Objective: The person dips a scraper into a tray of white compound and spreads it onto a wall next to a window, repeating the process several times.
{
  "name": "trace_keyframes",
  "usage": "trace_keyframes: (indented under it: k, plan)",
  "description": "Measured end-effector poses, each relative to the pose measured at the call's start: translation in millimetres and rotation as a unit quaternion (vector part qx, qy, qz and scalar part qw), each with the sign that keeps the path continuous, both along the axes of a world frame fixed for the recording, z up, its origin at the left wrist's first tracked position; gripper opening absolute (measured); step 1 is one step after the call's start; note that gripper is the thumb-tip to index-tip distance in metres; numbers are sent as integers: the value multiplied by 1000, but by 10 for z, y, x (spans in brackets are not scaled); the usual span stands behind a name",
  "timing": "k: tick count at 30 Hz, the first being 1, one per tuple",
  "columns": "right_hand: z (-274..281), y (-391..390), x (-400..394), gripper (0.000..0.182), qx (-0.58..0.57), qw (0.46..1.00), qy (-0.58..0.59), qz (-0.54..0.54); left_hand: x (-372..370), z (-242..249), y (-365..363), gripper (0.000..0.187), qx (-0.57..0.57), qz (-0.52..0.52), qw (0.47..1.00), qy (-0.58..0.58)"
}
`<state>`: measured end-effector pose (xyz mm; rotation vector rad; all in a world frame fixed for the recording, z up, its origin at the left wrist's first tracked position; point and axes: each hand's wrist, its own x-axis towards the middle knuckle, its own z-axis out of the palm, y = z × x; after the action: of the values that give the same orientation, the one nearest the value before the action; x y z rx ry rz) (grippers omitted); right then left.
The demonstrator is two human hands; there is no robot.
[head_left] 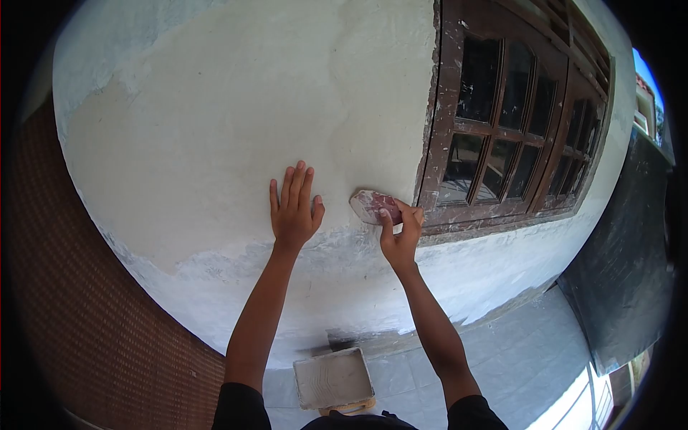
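My left hand (294, 208) lies flat against the plastered wall (215, 129), its fingers spread and nothing in it. To the right, my right hand (403, 233) grips a reddish-brown sanding pad (374, 206) dusted with white, between thumb and fingers. The pad is at the wall surface, just left of the window frame's lower corner. Around both hands the wall is cream above, with a whiter, patchy band below.
A brown wooden window (494, 129) with glass panes is at the upper right. Below stands a paint tray (333, 378) on the tiled floor (502, 365). A woven brown screen (107, 287) is on the left, a dark sheet (620, 251) on the right.
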<state>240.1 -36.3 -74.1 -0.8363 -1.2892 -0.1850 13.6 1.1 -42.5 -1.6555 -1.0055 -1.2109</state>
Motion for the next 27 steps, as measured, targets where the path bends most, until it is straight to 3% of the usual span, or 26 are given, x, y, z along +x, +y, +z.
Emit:
trace_keyframes:
  k: [1,2,3,5,6,7,8,9,11,13,14,15,17,19,22,23,24,27]
  plan:
    - [74,51,22,28,-20,999,26,-31,-2,-3,-4,56,3,1,1000,0]
    - [166,168,101,30,10,984,177,16,0,-8,-15,56,2,0,1000,0]
    - [199,183,192,30,11,984,175,17,2,-3,-21,55,0,0,1000,0]
    - [338,110,287,33,52,928,351,114,-3,13,-20,55,0,1,1000,-1]
    - [326,71,226,31,58,924,331,183,-4,19,-18,56,5,1,1000,1]
    - [259,57,173,31,58,924,332,182,4,9,-22,56,9,0,1000,2]
    - [172,58,128,30,29,985,147,88,7,2,-20,56,7,-2,1000,3]
    - [120,59,97,29,-1,999,-45,-9,-2,4,-11,56,5,1,1000,3]
    - [132,131,146,29,-19,997,-50,-49,-4,-13,-21,56,1,3,1000,6]
    - [236,258,299,30,37,964,264,15,-3,5,-20,56,-3,1,1000,1]
    - [298,149,304,31,54,932,349,85,-8,15,-16,56,0,3,1000,0]
    - [262,117,261,31,56,932,348,86,-6,5,-17,56,3,6,1000,2]
    - [117,23,138,30,26,978,194,78,4,7,-4,56,4,7,1000,4]
    - [-85,-45,-28,29,0,998,-47,35,2,-3,0,57,7,0,1000,1]
    - [-138,-3,14,28,-46,995,-85,-31,-5,3,-10,56,1,-1,1000,3]
    - [-109,98,142,28,-17,993,116,17,-8,5,-10,56,3,1,1000,3]
    - [-98,196,220,27,14,948,310,66,-2,3,-5,56,8,3,1000,4]
    - [60,-48,155,28,43,916,362,169,1,12,-6,55,10,7,1000,0]
